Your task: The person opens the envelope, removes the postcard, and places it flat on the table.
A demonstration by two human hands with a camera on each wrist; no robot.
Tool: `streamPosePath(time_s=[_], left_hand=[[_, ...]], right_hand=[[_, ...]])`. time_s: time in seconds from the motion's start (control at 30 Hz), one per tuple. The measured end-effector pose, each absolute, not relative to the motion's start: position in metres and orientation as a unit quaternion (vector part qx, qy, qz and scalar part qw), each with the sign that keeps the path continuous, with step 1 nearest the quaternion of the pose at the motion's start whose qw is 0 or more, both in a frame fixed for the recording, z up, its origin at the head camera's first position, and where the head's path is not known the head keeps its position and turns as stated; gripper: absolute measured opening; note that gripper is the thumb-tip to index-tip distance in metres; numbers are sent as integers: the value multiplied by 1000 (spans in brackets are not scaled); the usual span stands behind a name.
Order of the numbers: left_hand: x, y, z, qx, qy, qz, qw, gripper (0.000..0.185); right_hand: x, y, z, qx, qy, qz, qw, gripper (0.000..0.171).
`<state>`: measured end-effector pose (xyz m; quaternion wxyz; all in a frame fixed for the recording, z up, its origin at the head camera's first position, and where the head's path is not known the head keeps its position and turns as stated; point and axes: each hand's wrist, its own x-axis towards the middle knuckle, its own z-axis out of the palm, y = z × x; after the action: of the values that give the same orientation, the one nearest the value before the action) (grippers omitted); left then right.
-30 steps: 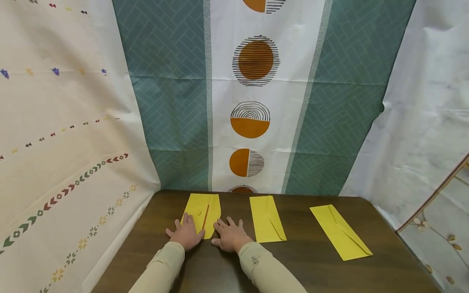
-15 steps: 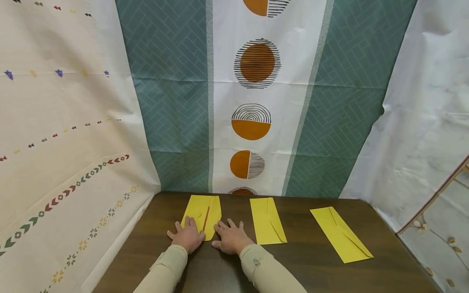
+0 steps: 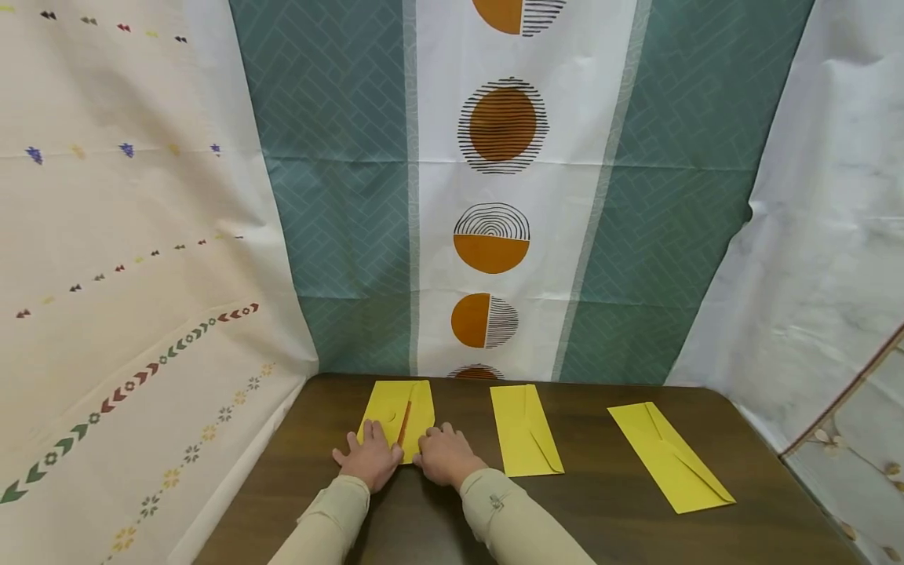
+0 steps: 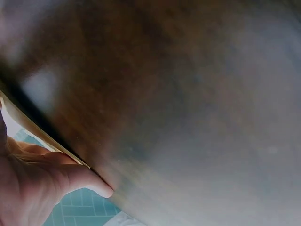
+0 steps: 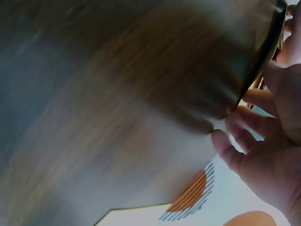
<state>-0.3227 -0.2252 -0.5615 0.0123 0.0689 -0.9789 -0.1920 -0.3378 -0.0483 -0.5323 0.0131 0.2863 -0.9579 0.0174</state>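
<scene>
Our left hand (image 3: 367,457) lies spread on the envelope (image 3: 387,399); our right hand (image 3: 445,455), grip unclear, meets its right edge; we should press evenly.

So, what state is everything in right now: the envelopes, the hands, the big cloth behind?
Left envelope: flat, looks opened out, reddish strip showing.
Middle envelope: flat, looks closed.
Right envelope: flat, slanted, looks closed.
Left hand: fingers spread, some on the left envelope.
Right hand: fingers bent, at that envelope's right edge.
Green-and-white cloth: hanging, creased.
</scene>
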Motion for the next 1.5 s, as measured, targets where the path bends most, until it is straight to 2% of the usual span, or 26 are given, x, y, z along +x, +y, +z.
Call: streamPosePath(time_s=[0.1, 0.17, 0.27, 0.37, 0.5, 0.67, 1.0, 1.17, 1.3, 1.5], left_hand=[[-323, -224, -560, 70, -978, -195, 14, 73], [-323, -223, -560, 70, -978, -194, 18, 73], [-323, -223, -560, 70, -979, -193, 22, 72], [-323, -224, -561, 71, -978, -194, 24, 73], [-323, -224, -562, 74, -979, -190, 18, 73], [-323, -223, -562, 70, -980, -182, 27, 71], [-325, -225, -567, 73, -979, -188, 32, 74], [-323, -223, -570, 72, -979, -190, 34, 74], [-321, -221, -568, 66, -980, -182, 41, 73], [-321, -222, -566, 65, -980, -184, 47, 72]], right_hand=[[-343, -52, -537, 294, -954, 54, 24, 30], [-347, -53, -538, 292, -947, 134, 3, 30], [-353, -56, -536, 243, -899, 353, -87, 36], [-356, -57, -535, 140, -791, 565, -188, 45], [-356, -56, -536, 33, -678, 689, -255, 47], [-358, -53, -534, -13, -640, 718, -273, 49], [-358, -59, -539, -25, -607, 733, -305, 47], [-355, -63, -547, -28, -617, 733, -285, 39], [-354, -67, -550, -4, -635, 728, -258, 40], [-351, -68, -548, 10, -650, 714, -260, 31]])
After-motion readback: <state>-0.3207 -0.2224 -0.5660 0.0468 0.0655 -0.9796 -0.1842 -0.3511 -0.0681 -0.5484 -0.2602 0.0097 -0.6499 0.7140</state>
